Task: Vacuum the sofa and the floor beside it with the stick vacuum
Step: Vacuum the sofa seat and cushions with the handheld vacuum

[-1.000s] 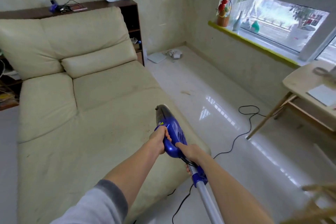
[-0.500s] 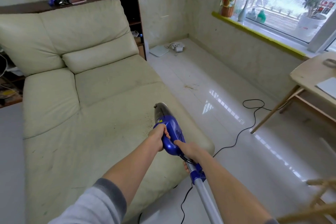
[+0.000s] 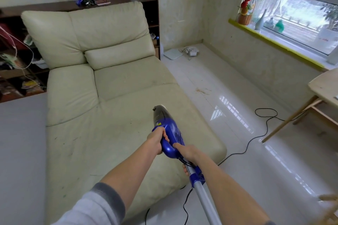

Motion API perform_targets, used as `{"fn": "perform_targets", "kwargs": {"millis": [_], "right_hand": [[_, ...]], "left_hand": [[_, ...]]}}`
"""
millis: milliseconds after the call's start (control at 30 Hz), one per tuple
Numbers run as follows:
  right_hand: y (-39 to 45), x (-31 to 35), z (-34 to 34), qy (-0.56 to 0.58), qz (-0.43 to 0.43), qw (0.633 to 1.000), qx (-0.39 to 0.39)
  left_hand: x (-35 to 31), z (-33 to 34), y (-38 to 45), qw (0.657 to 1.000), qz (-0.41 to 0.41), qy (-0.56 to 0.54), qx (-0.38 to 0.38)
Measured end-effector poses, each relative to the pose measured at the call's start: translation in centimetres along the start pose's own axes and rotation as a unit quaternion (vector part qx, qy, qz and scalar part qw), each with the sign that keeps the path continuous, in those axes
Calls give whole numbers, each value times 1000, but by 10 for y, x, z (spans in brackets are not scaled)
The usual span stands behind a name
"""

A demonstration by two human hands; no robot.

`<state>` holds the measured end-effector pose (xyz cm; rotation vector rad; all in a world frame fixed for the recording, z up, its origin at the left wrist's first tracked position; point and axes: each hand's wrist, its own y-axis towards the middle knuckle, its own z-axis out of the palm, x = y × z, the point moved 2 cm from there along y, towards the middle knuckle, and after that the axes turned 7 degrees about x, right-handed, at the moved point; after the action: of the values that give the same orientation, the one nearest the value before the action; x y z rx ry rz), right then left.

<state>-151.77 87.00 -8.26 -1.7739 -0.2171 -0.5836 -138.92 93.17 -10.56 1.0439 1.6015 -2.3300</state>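
Observation:
A blue stick vacuum [image 3: 171, 133] points forward over the seat of a cream leather sofa [image 3: 102, 118], its dark dust cup toward the backrest. My left hand [image 3: 157, 141] grips the left side of the blue body. My right hand [image 3: 188, 152] grips the rear handle where the silver tube [image 3: 204, 201] runs back toward me. Small crumbs and dark marks dot the seat. A brown patch of dirt [image 3: 202, 91] lies on the glossy white floor [image 3: 237, 151] to the right of the sofa.
The vacuum's black cord [image 3: 256, 133] snakes across the floor toward a wooden table [image 3: 321, 95] at the right. A dark shelf unit [image 3: 16, 56] stands behind the sofa. A white flat box and adapter [image 3: 181, 52] lie in the corner. A window sill holds ornaments.
The view has shifted forward and to the left, so the sofa back and shelf show more fully. Both hands keep the same hold on the vacuum, which stays over the seat.

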Motion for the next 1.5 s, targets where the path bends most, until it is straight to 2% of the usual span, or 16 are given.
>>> {"fn": "perform_targets", "kwargs": {"millis": [1500], "right_hand": [[-23, 28, 142, -99, -23, 994, 44]], "left_hand": [[14, -152, -62, 994, 20, -96, -53]]}}
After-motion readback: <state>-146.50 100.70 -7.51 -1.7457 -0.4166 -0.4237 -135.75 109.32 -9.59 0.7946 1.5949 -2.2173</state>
